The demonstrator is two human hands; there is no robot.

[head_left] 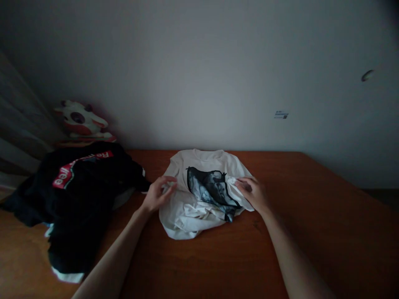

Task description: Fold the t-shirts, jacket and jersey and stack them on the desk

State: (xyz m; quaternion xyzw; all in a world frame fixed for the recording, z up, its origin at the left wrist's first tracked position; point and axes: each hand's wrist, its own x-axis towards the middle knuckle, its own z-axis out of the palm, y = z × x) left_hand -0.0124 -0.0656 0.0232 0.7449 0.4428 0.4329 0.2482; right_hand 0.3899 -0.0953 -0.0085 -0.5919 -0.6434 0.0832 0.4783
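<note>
A white T-shirt [210, 156] with a dark picture print [207, 187] lies crumpled on the wooden table, its neckline toward the wall. At its left side, my left hand [158, 193] has thumb and forefinger curled round a bit of the cloth. My right hand [254, 193] pinches a bunched fold of the shirt just right of the print. The lower part of the shirt is rumpled and partly folded over itself.
A black garment [84, 207] with red-and-white lettering lies heaped at the left. Behind it stands a cow-shaped figure [82, 120]. The brown table [311, 216] meets a pale wall [199, 74] bearing a small label [281, 114]. A curtain [18, 124] hangs far left.
</note>
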